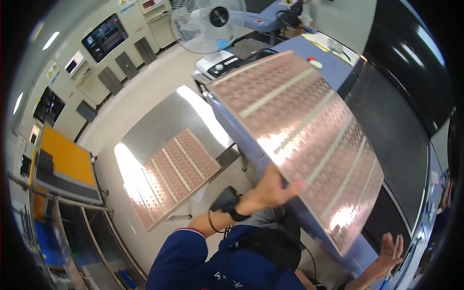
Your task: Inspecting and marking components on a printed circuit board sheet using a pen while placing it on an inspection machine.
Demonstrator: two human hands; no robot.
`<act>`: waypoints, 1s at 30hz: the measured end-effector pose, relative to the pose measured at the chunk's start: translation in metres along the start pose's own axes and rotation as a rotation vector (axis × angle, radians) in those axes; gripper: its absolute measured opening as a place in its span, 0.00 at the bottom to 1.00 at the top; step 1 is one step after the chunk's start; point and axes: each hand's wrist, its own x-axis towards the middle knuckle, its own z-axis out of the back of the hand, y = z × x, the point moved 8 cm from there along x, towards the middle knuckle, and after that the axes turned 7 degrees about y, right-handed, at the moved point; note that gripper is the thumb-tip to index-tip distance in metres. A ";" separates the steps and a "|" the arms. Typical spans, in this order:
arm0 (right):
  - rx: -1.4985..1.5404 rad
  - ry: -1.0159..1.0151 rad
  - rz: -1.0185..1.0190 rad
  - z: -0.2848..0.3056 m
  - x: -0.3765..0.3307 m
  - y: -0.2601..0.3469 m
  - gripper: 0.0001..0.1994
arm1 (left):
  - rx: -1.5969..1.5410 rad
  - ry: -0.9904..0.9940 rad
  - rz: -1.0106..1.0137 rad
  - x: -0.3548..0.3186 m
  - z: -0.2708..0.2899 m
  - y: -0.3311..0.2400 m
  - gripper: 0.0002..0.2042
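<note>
A large copper-coloured circuit board panel [295,121], with pale strips across it, stands tilted over the blue-grey bench. My left hand [275,188] is closed on its near left edge, thumb over the face; its other fingers are partly hidden behind the panel. Beyond the panel's lower right corner, apart from it, is my right hand [384,258]. Its fingers are curled about a thin white pen-like stick [396,247]. To the left, similar copper panels [179,169] lie, apparently stacked, on a shiny metal table [154,116].
A white fan [208,24] stands at the back beside a control box [220,66]. Black machinery [391,111] borders the right side. A rack [87,237] and an orange-panelled cart [65,154] stand at left. Tools [338,47] lie on the bench's far end.
</note>
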 end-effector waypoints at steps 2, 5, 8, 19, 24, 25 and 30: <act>0.131 0.157 -0.013 0.022 0.004 -0.026 0.33 | 0.077 -0.036 0.069 -0.008 0.020 0.020 0.33; 0.315 0.225 -0.145 0.014 -0.002 -0.071 0.23 | 0.058 -0.085 -0.014 -0.014 0.018 0.021 0.30; -0.197 -0.159 -0.096 -0.020 -0.010 -0.037 0.19 | 0.069 -0.123 -0.022 -0.024 0.013 0.016 0.27; -0.067 0.022 -0.224 -0.065 -0.001 -0.042 0.04 | 0.015 -0.296 0.121 -0.068 0.074 0.080 0.27; -0.268 0.053 -0.129 -0.063 0.001 -0.021 0.04 | -0.069 -0.291 0.144 -0.047 0.062 0.078 0.39; -0.282 0.095 -0.104 -0.067 0.002 -0.020 0.03 | -0.066 -0.265 0.150 -0.044 0.060 0.079 0.39; -0.291 0.111 -0.073 -0.070 -0.002 -0.022 0.03 | -0.155 -0.362 0.197 -0.047 0.048 0.064 0.39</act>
